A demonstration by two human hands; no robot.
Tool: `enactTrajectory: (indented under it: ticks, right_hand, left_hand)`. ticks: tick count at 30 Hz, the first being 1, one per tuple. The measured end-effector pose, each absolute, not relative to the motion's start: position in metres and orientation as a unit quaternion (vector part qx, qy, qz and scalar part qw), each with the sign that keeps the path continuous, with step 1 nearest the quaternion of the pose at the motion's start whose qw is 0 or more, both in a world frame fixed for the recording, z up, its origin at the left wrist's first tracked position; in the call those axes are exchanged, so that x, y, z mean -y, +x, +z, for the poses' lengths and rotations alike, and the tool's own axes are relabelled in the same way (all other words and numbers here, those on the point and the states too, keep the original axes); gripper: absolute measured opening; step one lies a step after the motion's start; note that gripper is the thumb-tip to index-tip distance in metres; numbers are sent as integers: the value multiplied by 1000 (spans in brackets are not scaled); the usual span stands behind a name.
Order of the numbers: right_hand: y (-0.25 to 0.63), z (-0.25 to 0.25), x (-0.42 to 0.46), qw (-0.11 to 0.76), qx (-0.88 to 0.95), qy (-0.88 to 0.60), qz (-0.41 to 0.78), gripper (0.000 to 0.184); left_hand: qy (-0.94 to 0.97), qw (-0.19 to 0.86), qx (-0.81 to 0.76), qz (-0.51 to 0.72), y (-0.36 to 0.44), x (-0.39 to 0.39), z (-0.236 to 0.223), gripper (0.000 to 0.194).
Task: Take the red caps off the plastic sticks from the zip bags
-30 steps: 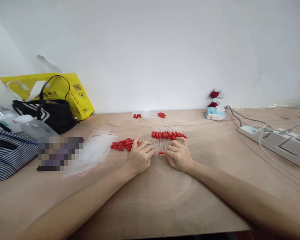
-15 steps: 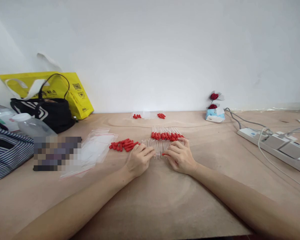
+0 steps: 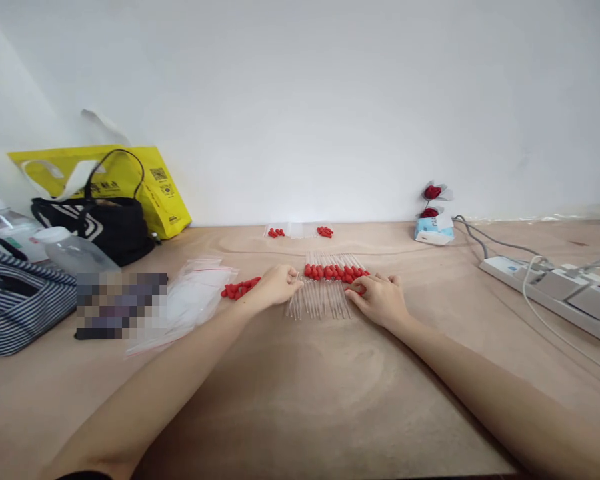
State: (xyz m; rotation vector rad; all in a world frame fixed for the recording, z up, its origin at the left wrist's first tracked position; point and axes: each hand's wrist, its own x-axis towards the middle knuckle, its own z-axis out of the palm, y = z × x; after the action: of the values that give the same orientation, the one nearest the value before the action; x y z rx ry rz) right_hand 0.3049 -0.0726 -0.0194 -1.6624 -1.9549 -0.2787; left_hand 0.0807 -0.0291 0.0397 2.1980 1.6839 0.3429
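A row of clear glass dropper tubes (image 3: 323, 300) lies side by side on the table. Just beyond it is a second row of tubes, capped at the near end with red rubber bulbs (image 3: 330, 272). My left hand (image 3: 279, 285) is closed, its fingertips pinched at the upper left end of the near row; what they grip is too small to make out. At the right end, my right hand (image 3: 380, 300) curls its thumb and fingers on a red rubber bulb (image 3: 360, 290), partly hidden. Loose red bulbs (image 3: 239, 288) lie in a pile left of my left hand, partly behind that wrist.
Clear zip bags (image 3: 190, 300) are spread at left, near a striped pouch (image 3: 25, 300), a plastic bottle (image 3: 77, 252), a black bag (image 3: 113, 230) and a yellow bag (image 3: 167, 200). Filled small bags (image 3: 300, 231) lie by the wall. A power strip (image 3: 555, 280) with cables occupies the right.
My left hand has moved up and left to the near row's left end. My right hand has shifted right with the red bulb, uncovering more tubes.
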Motion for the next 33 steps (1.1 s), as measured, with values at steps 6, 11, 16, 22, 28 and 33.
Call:
enactTrajectory:
  ticks: [6,11,16,22,28,33]
  right_hand:
    - [303,-11,62,322,659,-677,-65,22]
    - [297,-7,44,318,635,-700,-73,27]
    - [291,-10,32,293,635,-707,-106,33]
    - [291,-7,34,318,618,-709,-119,27]
    - [298,-4,61,405,676,-607,-102,19]
    - [288,-12,89,407,768,-489,-74,17]
  left_hand:
    - [765,148,-618,103,92,14,31,36]
    - [771,114,-618,103,95,10,29,34]
    - [784,74,-606,114,94,9,24,32]
    - [800,40,-580,149,89,19,26,27]
    - [840,-78,-450,294,68,47,14,29]
    - [868,-210,-312,325,62,65,-3,35]
